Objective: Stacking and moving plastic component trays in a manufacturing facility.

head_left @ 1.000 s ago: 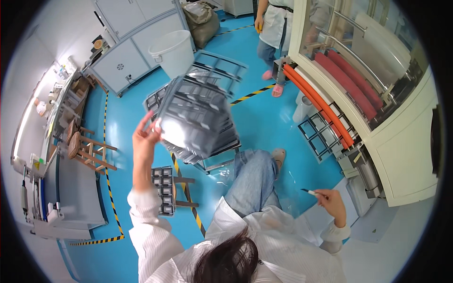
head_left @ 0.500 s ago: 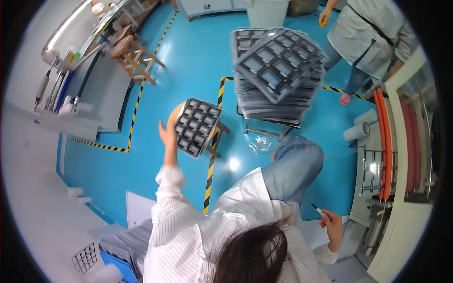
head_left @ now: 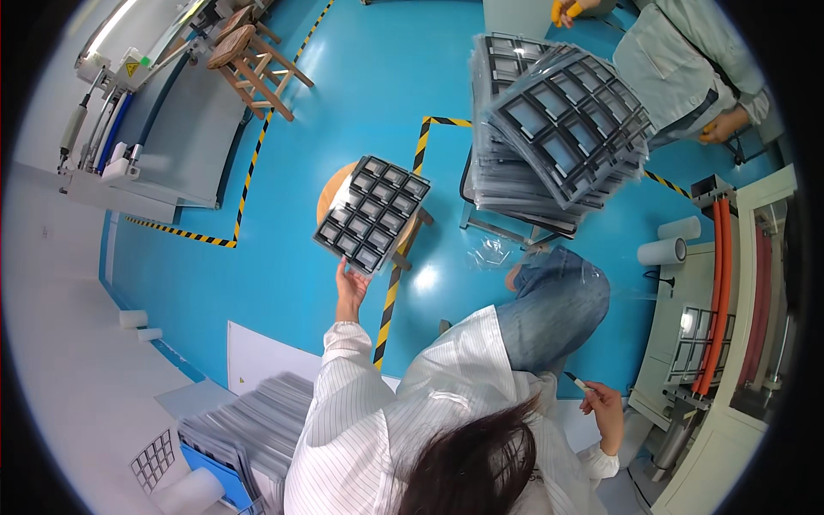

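My left hand (head_left: 350,290) grips the near edge of a sheet of black grid frames (head_left: 371,215) with pale, see-through windows. That sheet lies over a round-topped wooden stool (head_left: 329,190), hiding most of its seat. Whether it is one sheet or several, I cannot tell. Off to the right, my right hand (head_left: 606,414) is closed around a small knife (head_left: 577,381) with a pale handle, its dark blade sticking out up and to the left. A tall stack of similar grid sheets (head_left: 532,184) stands ahead, the top ones turned askew.
A co-worker (head_left: 678,69) with yellow finger covers stands behind the stack. Clear plastic film (head_left: 491,252) lies on the blue floor beside my foot. At right is a machine with orange rollers (head_left: 714,296); more stacked sheets (head_left: 253,425) are at lower left. Wooden stools (head_left: 249,64) stand far left.
My left hand has gone from the left side of the grid sheet to its near edge and taken hold. The sheet has turned clockwise. My right hand still holds the knife. The view has shifted.
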The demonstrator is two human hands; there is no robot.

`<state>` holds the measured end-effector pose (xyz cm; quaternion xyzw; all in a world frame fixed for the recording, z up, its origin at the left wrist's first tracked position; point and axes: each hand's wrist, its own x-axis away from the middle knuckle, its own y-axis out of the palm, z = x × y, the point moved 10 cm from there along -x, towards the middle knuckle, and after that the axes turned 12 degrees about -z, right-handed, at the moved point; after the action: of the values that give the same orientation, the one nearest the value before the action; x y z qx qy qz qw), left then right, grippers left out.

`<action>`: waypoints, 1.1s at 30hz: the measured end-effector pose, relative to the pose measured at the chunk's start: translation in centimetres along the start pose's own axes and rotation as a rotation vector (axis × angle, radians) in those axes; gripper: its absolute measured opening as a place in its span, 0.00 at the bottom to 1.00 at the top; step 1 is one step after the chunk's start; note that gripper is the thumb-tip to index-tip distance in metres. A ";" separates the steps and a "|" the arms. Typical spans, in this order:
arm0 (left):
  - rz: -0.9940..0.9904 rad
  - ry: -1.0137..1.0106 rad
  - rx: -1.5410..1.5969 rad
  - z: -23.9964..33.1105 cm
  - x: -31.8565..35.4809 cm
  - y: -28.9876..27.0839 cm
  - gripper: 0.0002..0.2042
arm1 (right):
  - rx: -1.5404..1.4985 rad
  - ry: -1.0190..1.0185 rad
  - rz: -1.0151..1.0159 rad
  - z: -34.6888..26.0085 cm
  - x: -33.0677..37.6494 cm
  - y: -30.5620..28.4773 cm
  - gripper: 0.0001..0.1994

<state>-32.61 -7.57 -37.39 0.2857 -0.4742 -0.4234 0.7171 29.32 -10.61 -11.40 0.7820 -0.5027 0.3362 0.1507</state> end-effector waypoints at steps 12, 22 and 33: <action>-0.027 0.372 -0.277 7.8 -1.5 6.6 0.08 | -0.012 -0.031 -0.055 -1.7 -1.9 1.3 0.11; -0.472 0.618 -0.443 14.6 4.4 29.4 0.19 | -0.030 -0.079 -0.065 -0.2 -2.0 1.8 0.10; -0.643 0.594 -0.311 16.9 1.2 39.0 0.14 | 0.061 -0.341 0.004 -1.2 2.9 0.7 0.10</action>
<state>-34.80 9.87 1.33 0.4161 -0.0667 -0.5901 0.6886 29.07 -12.26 -8.64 0.8309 -0.5121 0.2141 0.0384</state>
